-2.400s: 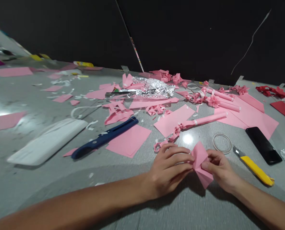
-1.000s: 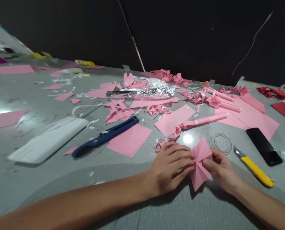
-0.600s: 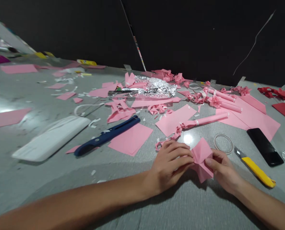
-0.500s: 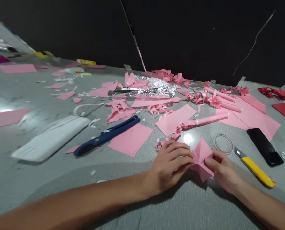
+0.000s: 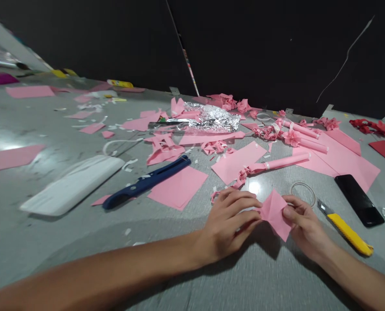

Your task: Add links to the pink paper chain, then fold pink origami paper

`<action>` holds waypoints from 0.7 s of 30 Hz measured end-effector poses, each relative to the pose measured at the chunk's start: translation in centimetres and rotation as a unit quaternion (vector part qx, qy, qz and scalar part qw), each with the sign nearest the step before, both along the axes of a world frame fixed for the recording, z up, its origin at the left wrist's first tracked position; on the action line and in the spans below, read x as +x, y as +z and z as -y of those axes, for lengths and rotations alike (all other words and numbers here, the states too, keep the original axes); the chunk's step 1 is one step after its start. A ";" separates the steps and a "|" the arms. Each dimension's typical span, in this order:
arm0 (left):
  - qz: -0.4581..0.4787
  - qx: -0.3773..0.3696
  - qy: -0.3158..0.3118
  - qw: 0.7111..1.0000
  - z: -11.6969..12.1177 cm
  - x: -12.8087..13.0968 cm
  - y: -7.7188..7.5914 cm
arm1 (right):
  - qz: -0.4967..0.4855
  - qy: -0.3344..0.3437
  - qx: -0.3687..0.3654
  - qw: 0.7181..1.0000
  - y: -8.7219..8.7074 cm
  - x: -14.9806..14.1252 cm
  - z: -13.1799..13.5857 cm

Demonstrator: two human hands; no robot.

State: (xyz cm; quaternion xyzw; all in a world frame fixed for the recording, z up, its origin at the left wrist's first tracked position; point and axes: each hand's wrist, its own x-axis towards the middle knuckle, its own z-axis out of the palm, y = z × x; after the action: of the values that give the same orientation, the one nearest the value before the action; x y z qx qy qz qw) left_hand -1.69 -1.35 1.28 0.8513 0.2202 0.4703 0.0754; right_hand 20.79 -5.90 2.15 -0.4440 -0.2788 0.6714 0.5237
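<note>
A creased, partly folded piece of pink paper (image 5: 276, 212) is held between my two hands, just above the grey surface. My left hand (image 5: 233, 218) pinches its left corner between thumb and fingers. At the opposite side, my right hand (image 5: 304, 222) grips the edge, thumb on the face and fingers behind. Behind my left hand lies a pink rolled paper tube (image 5: 286, 161) with a folded paper chain running from it. A yellow utility knife (image 5: 349, 233) rests to the right of my right hand, beside a ring of white tape (image 5: 304, 194).
Dark blue scissors or a stapler-like tool (image 5: 147, 181) lies on pink sheets (image 5: 179, 190) at left, next to a white block-shaped object (image 5: 72, 185). A black phone (image 5: 359, 200) is at right. Crumpled foil (image 5: 212, 116), paper scraps and a glue tube (image 5: 119, 84) lie toward the black wall (image 5: 260, 47).
The pink paper has turned in my hands, and its face now looks flatter and more diamond-shaped. My right thumb has shifted slightly up and right along its edge.
</note>
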 end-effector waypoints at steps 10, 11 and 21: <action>0.011 -0.001 0.034 0.999 0.0 0.1 0.0 | 0.015 0.017 0.004 1.000 0.5 -0.5 0.3; 0.008 0.000 0.035 0.999 0.0 0.1 0.0 | 0.014 0.012 0.001 1.000 0.5 -0.5 0.3; 0.004 -0.006 0.045 0.999 -0.2 0.0 0.1 | 0.063 -0.037 0.129 0.989 0.2 -0.1 0.7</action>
State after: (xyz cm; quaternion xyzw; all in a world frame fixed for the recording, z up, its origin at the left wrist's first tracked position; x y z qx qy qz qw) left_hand -1.69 -1.11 1.33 0.8382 0.2609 0.4752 0.0601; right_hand 20.66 -6.55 2.38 -0.4243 -0.3790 0.5806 0.5824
